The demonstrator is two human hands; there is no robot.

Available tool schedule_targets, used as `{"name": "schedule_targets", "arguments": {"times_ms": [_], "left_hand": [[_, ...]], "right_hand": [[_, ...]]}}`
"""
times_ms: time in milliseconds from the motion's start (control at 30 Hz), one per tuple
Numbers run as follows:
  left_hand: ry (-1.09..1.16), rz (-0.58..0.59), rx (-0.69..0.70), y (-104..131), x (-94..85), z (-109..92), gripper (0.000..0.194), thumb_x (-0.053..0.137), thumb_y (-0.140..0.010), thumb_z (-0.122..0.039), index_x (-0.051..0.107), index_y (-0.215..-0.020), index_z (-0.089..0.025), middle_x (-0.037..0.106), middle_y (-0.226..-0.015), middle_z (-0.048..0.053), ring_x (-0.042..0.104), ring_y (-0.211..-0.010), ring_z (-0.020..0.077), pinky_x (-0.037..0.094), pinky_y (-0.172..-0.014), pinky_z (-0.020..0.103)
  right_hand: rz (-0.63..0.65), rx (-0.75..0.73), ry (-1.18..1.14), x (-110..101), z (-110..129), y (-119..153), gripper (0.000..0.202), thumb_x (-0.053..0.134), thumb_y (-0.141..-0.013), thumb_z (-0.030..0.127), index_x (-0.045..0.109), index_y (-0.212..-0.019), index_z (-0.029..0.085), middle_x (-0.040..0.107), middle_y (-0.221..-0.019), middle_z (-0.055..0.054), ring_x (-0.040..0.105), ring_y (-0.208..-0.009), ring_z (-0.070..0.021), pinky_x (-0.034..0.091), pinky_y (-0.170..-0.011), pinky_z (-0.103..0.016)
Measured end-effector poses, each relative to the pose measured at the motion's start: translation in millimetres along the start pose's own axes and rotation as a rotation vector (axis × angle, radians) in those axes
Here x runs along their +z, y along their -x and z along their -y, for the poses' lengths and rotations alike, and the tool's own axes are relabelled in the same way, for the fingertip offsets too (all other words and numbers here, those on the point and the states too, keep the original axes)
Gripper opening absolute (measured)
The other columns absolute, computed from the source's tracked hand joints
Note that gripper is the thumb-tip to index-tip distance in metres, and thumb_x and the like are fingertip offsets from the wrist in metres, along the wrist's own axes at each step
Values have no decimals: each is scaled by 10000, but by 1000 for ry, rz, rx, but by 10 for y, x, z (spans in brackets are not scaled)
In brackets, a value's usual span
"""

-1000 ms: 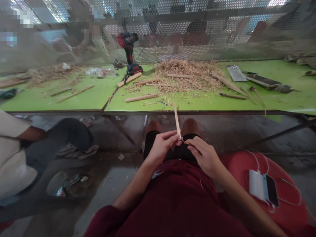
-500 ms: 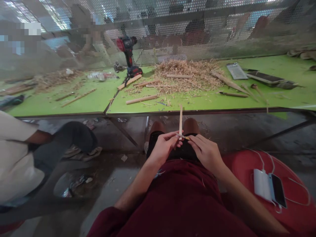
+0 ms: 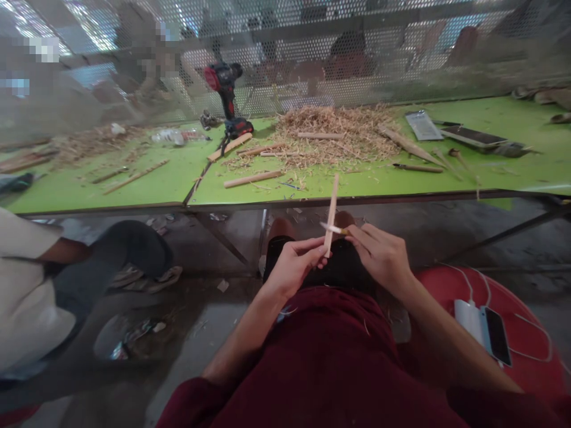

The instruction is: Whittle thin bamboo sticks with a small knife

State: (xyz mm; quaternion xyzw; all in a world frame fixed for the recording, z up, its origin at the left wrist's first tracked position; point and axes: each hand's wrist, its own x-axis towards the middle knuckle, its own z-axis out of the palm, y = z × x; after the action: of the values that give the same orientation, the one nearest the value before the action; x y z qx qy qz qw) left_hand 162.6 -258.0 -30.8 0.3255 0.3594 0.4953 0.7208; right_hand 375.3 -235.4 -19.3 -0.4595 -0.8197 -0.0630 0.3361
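Over my lap, my left hand (image 3: 300,263) pinches the lower end of a thin pale wooden stick (image 3: 332,205). The stick points up and away, its far end overlapping the table's front edge in view. My right hand (image 3: 379,252) is closed around the handle of a small knife (image 3: 334,229). Its blade lies across the stick, a little above my left fingers, with the tip pointing left. Whether the blade presses into the wood I cannot tell.
On the green table (image 3: 357,185) lie a heap of wood shavings (image 3: 330,122), a wooden rod (image 3: 253,178) and a standing cordless drill (image 3: 226,98). A phone (image 3: 495,336) and a white power bank (image 3: 469,321) rest on a red stool (image 3: 530,371). A person (image 3: 31,285) sits at left.
The knife has moved up along the stick, away from my left fingers. The stick now leans more to the right, and my right hand has shifted slightly right.
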Motion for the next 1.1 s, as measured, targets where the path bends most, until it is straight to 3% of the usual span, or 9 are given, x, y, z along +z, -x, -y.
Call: {"name": "schedule_targets", "arguments": {"times_ms": [133,400,633,933,1100], "left_hand": [[-3,49,-71,50,34,-8,338,889,-697,-290,846,-998,-142,736,-739,57,583,-603,92,438,-606,256],[1,56,16,-15,30,-17,334,839,-765,-339,831,-1048,-163,712,-815,40,574,-650,78,449,-644,239],[1,41,59,-33,20,53,324,823,-789,-338,825,-1073,-182,700,-816,27,593,-667,79,463,-640,225],[46,20,37,-43,48,45,360,857,-725,-303,811,-1052,-159,758,-855,51,660,-699,118,541,-731,282],[92,-45,31,-75,52,49,369,894,-682,-290,805,-1007,-140,740,-785,34,636,-639,96,509,-661,246]], "right_hand": [[-49,28,-48,-70,-100,-84,288,505,-1062,316,767,-1095,204,724,-856,-78,657,-741,-182,462,-661,-295],[70,-25,-229,47,203,158,317,477,-1075,314,759,-1185,220,705,-840,-64,666,-724,-171,494,-655,-279],[77,-33,-165,79,175,138,345,467,-1080,320,768,-1205,204,710,-839,-68,655,-699,-162,471,-621,-265],[80,-23,-140,120,198,145,339,471,-1073,293,769,-1200,196,723,-841,-74,672,-705,-172,465,-615,-274],[49,4,-201,118,152,115,299,502,-1064,295,770,-1140,188,729,-855,-77,693,-733,-182,508,-652,-282]]}}
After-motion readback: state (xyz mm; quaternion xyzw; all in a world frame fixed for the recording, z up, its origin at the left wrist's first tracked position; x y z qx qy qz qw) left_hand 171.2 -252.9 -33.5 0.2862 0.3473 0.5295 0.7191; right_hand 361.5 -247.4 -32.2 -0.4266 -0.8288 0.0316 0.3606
